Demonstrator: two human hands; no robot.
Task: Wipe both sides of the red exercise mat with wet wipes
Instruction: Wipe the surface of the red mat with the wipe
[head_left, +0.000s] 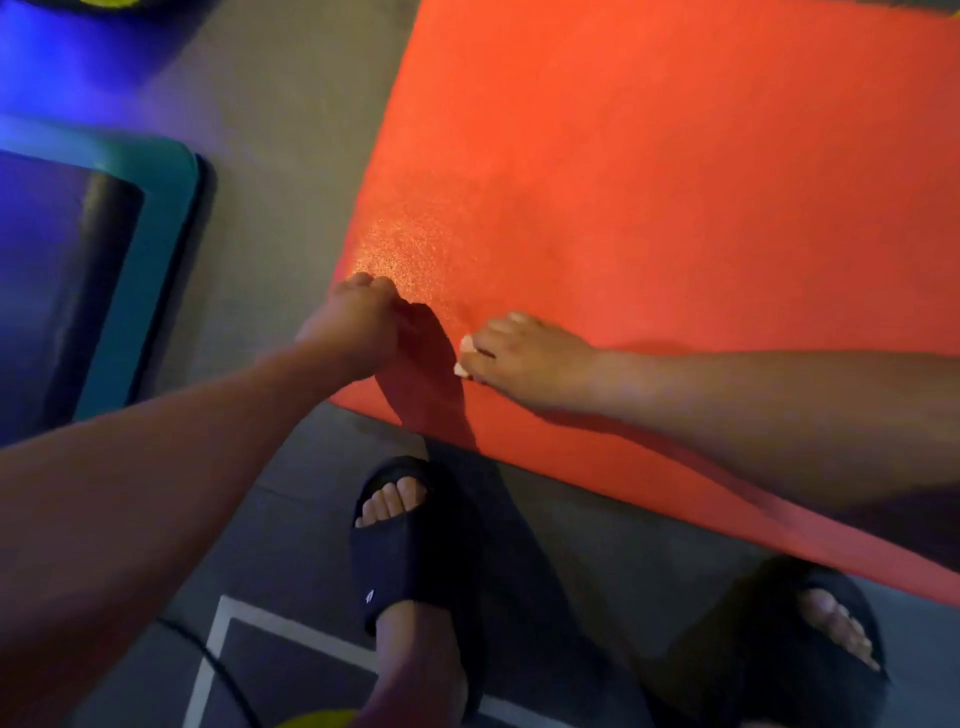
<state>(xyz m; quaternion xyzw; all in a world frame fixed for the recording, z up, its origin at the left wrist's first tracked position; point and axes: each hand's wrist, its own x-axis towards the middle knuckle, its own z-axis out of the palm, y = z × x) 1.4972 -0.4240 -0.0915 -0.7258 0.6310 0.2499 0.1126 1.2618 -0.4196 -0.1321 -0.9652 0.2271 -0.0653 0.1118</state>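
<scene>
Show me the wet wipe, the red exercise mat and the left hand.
wet wipe (461, 370): head view, on the white corner that pokes out.
red exercise mat (675, 208): head view, on its bare top surface.
left hand (358, 322): head view, on the back of the hand.

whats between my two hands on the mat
Bare red mat in shadow, plus the wet wipe poking from under the right hand, in the head view.
</scene>
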